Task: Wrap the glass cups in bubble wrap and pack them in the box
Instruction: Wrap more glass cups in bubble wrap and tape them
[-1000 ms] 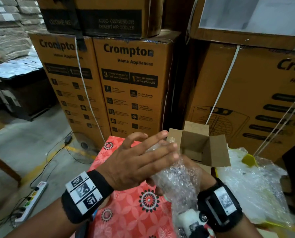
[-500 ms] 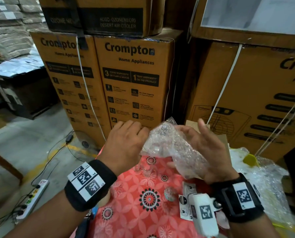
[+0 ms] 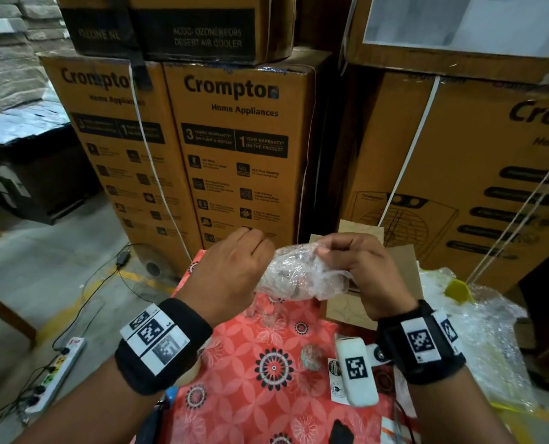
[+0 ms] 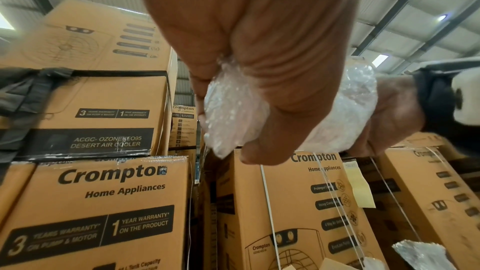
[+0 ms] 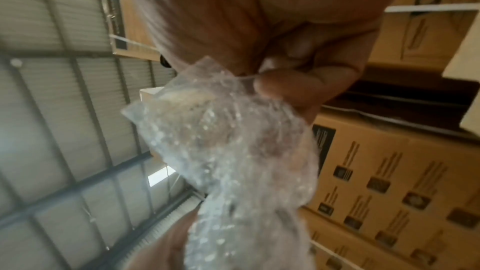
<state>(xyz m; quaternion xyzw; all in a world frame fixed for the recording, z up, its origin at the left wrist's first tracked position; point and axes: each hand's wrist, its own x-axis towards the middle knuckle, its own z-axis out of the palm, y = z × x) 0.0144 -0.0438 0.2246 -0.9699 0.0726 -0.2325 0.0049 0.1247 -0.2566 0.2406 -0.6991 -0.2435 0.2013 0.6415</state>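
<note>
A bundle of bubble wrap [image 3: 294, 274], with a cup I can only dimly make out inside, is held up between my two hands above the red flowered tablecloth [image 3: 254, 379]. My left hand [image 3: 231, 274] grips one end, fingers and thumb curled around the wrap; my right hand [image 3: 366, 270] pinches the loose wrap at the other end between thumb and fingertips. Just behind my right hand the small cardboard box [image 3: 404, 267] stands on the table with its flaps up. Bare glass cups [image 3: 268, 310] stand on the cloth below the bundle. More bubble wrap [image 3: 491, 331] lies heaped at the right. Tall appliance cartons [image 3: 234, 149] are stacked behind the table, and a power strip [image 3: 55, 376] lies on the floor at the left.
</note>
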